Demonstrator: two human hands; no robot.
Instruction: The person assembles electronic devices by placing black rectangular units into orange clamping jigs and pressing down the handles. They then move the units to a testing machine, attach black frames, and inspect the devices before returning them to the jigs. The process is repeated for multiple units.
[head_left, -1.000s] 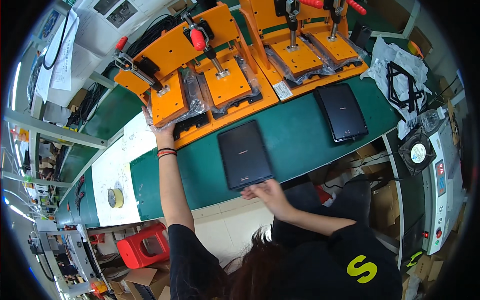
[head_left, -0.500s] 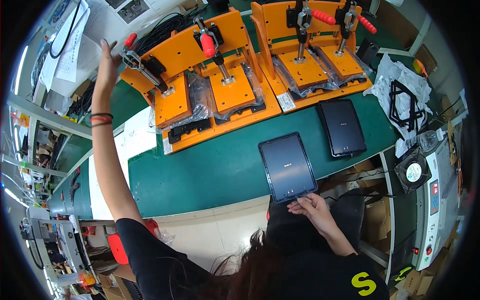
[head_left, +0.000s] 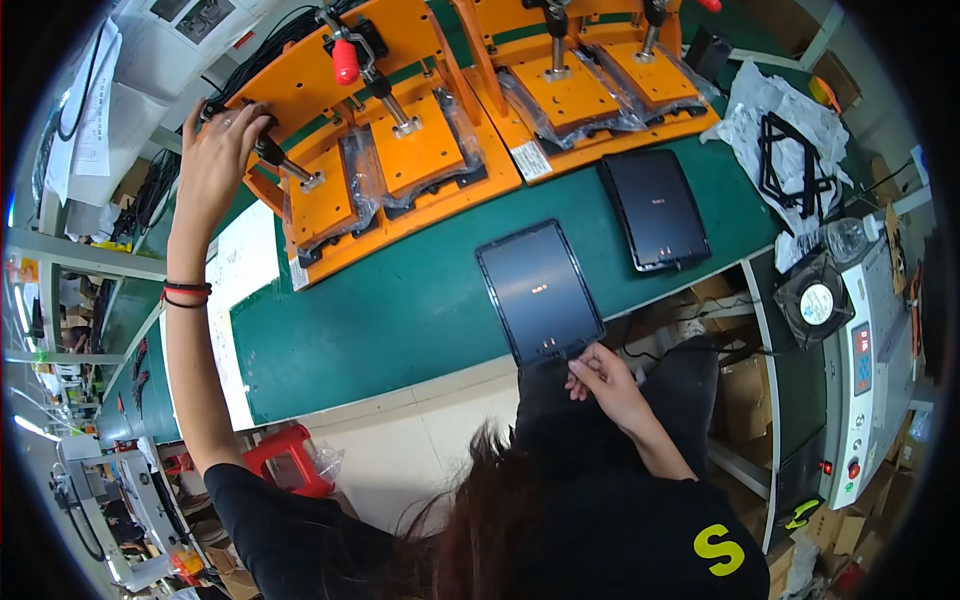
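Observation:
My left hand (head_left: 215, 165) is closed over the leftmost toggle clamp (head_left: 270, 150) of an orange press fixture (head_left: 420, 200). The fingers hide this clamp's handle. Below the clamp, an orange pressing plate (head_left: 322, 200) sits over clear plastic film and black parts. My right hand (head_left: 605, 385) pinches the near edge of a dark, flat tablet-like panel (head_left: 540, 290), which lies on the green bench top with that edge at the bench's front. Behind it to the right lies a second dark tablet-like panel (head_left: 657, 210), apart from both hands.
A second orange fixture (head_left: 570, 95) stands at the back right. White wrapping (head_left: 740, 120) with black frames (head_left: 775, 165) lies at the bench's right end. Beside it are a black fan (head_left: 815, 300) and a white machine with buttons (head_left: 860, 400). A red stool (head_left: 295, 460) stands below.
My left hand, earlier open beside the upright red clamp handle, now closes over that clamp. My right hand stays at the panel's edge. The whole view has shifted, with the bench contents appearing further up-left.

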